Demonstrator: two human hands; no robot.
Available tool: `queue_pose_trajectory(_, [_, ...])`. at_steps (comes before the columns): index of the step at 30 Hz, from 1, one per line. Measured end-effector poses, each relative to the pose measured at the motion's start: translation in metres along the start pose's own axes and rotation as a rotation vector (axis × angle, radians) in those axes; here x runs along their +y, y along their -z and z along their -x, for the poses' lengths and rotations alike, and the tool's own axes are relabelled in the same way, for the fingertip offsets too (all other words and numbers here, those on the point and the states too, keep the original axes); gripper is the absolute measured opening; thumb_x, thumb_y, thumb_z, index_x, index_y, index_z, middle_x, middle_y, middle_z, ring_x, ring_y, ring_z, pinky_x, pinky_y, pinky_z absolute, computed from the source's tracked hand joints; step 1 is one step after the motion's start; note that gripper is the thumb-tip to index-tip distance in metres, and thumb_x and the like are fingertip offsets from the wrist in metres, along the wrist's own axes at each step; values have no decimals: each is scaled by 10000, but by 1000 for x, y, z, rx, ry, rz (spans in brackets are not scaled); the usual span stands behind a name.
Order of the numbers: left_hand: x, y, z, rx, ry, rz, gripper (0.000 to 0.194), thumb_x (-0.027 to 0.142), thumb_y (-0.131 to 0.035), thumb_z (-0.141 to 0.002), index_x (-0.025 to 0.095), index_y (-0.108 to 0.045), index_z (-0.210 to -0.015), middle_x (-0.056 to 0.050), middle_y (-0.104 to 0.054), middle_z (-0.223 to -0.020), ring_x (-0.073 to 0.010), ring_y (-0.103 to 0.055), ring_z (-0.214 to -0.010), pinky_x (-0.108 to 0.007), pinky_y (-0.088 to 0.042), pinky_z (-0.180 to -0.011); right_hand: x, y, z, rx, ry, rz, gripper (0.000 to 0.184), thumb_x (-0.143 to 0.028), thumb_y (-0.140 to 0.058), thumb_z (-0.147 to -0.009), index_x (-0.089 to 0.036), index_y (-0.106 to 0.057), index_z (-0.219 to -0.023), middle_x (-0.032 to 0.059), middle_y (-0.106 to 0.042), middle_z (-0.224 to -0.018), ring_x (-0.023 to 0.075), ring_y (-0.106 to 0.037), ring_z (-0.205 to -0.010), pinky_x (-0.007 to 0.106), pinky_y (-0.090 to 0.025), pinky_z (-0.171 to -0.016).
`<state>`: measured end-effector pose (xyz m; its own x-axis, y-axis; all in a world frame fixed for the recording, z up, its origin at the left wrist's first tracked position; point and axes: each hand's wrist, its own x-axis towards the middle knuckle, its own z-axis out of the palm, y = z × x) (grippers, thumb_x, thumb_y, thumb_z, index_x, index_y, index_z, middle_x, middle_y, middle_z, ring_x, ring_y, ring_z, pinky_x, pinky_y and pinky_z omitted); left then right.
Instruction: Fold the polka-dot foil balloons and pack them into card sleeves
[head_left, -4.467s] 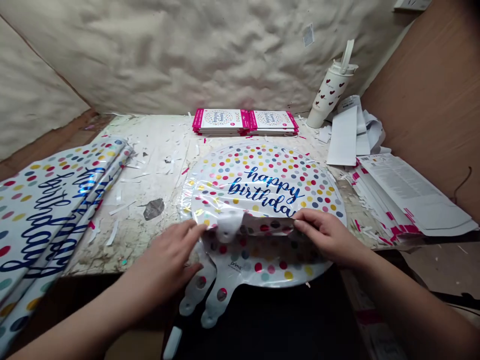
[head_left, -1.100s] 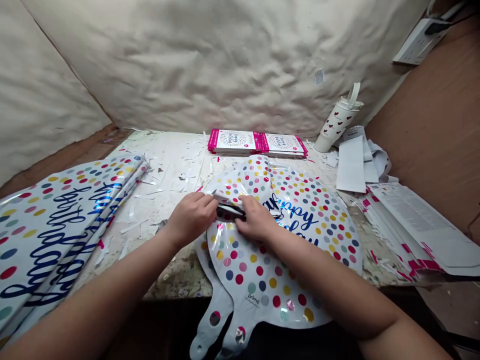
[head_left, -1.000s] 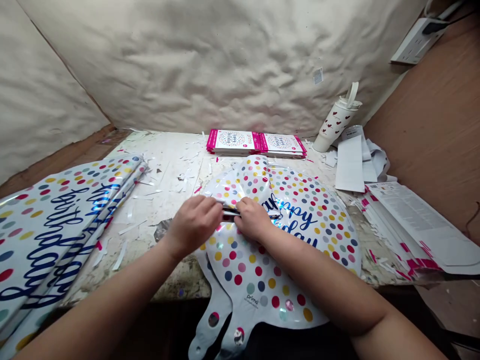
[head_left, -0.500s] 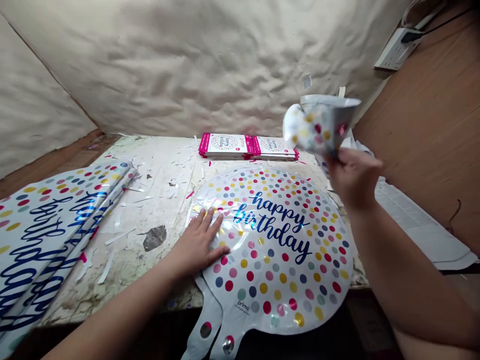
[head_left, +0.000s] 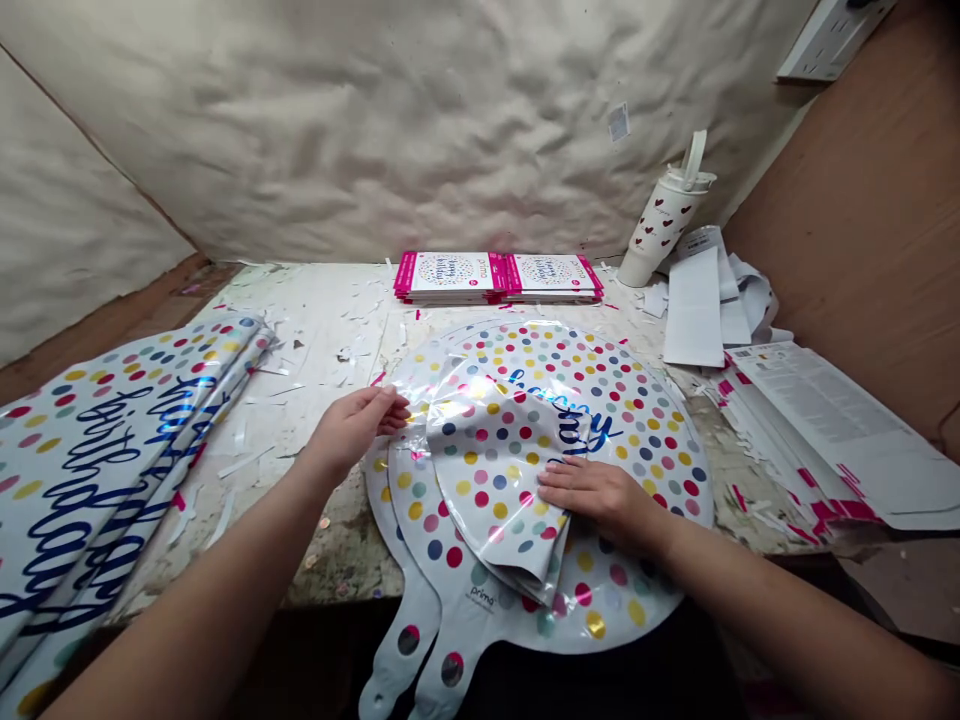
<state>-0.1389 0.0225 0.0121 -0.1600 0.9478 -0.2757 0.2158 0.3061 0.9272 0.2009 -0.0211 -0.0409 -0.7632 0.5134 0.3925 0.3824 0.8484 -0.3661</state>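
Head view: A worn, pale worktable [head_left: 315, 300] is seen from above, with 2 bare hands reaching in from the bottom corners. In the middle lie flat, round foil balloons [head_left: 637, 420], overlapping, white with multicolored dots and blue script lettering that is partly covered. At least 2 of their tails extend past the table's front edge, and the word "prima" is printed near the tails. On top of them, left of their center, rests a folded foil balloon [head_left: 487, 460] with the same dots, its lower end curling up.

The right hand [head_left: 607, 500] lies across the right side of the folded foil balloon, fingers extended and together, pressing rather than clenched. The left hand [head_left: 360, 425] is at the left edge of the flat balloons, its fingers curled inward; whether it pinches any foil, I cannot tell.

At the far left, more dotted balloons [head_left: 97, 440] lie folded lengthwise, with large dark-blue lettering. Behind the flat balloons, 2 side-by-side stacks of pink-and-white packets [head_left: 454, 272] sit near the back wall. To their right, a white tumbler [head_left: 660, 225] with dark red hearts and a handle on its lid appears tilted, with crumpled white paper [head_left: 694, 310] beside it. Nearer, at the right edge, printed white cardboard sheets [head_left: 840, 430] with pink parts lie in a spread pile. Thin paper scraps [head_left: 244, 462] litter the table. A white power strip [head_left: 832, 40] shows at the upper right.
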Motion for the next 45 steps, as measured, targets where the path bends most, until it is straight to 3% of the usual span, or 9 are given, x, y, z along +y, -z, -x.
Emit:
queue_pose_trajectory(5, [27, -28, -31, -154, 217, 132, 414, 549, -603, -703, 136, -617, -696, -39, -626, -606, -151, -591, -542, -245, -493, -531, 2, -1, -2, 39, 34, -22, 268, -168, -480, -878, -196, -613, -1109, 46, -639, -1126, 161, -573, -1079, 348, -430, -983])
queue_pose_trajectory(11, [29, -41, -37, -658, 621, 478, 455, 502, -588, -734, 106, -636, -953, -121, -706, -837, -280, -659, -854, -370, -509, -806, 3, -1, -3, 31, 28, -37, 258, -195, -449, -895, -219, -627, -1081, 35, -652, -1103, 152, -578, -1071, 340, -421, -987])
queue_pose_trajectory(16, [21, -62, -28, -605, 681, 546, 439, 317, -522, -827, 48, -511, -1174, -163, -678, -968, -272, -659, -881, -401, -494, -857, 3, -1, -1, 23, 24, -30, 262, -183, -442, -895, -199, -626, -1080, 41, -651, -1103, 155, -577, -1072, 343, -410, -995])
queue_pose_trajectory(20, [19, -47, -41, -465, 402, 542, 586, 161, -535, -804, 171, -330, -1352, -124, -603, -1152, -238, -610, -1012, -405, -464, -916, 5, 2, 2, 17, 30, -31, 258, -174, -449, -890, -185, -627, -1076, 47, -651, -1104, 157, -574, -1076, 336, -410, -994])
queue_pose_trajectory(25, [17, -22, -54, 68, -201, 145, 632, 265, -496, -836, 347, -208, -1393, -45, -359, -1412, -210, -369, -1274, -437, -343, -1021, 8, 3, 3, -24, 28, -97, 274, -191, -425, -901, -205, -619, -1094, 43, -646, -1115, 149, -568, -1085, 335, -388, -1011])
queue_pose_trajectory(30, [7, -66, -32, -364, -801, -855, 481, 393, -362, -889, 231, -396, -1340, -39, -344, -1429, -242, -232, -1338, -454, -181, -1091, 4, 10, 1, -115, -31, -144, 310, -150, -445, -870, -228, -604, -1124, 42, -628, -1150, 162, -538, -1124, 359, -357, -1028])
queue_pose_trajectory(34, [-5, -88, -29, -397, -757, -1240, 639, 501, -249, -902, 139, -179, -1424, -85, -168, -1485, -277, -99, -1364, -483, -118, -1088, 12, 39, -12, -209, -195, -252, 450, -113, -520, -756, -263, -560, -1178, 25, -483, -1327, 225, -353, -1281, 423, -299, -1053])
queue_pose_trajectory(39, [-9, -85, -33, -391, -739, -1300, 642, 536, -172, -903, 179, -120, -1434, -53, -129, -1494, -253, -75, -1369, -451, -110, -1091, 55, 62, -49, 51, -982, -421, 293, -289, -493, -827, -204, -554, -1100, 95, -591, -1114, 218, -583, -971, 396, -477, -827])
queue_pose_trajectory(45, [-12, -86, -28, -335, -646, -1267, 680, 547, -178, -895, 123, -157, -1427, -96, -120, -1491, -249, -84, -1369, -445, -101, -1094, 75, 45, -69, 2, -1094, -530, 205, -175, -612, -732, -171, -538, -924, -40, -549, -592, 91, -523, -497, 208, -442, -495])
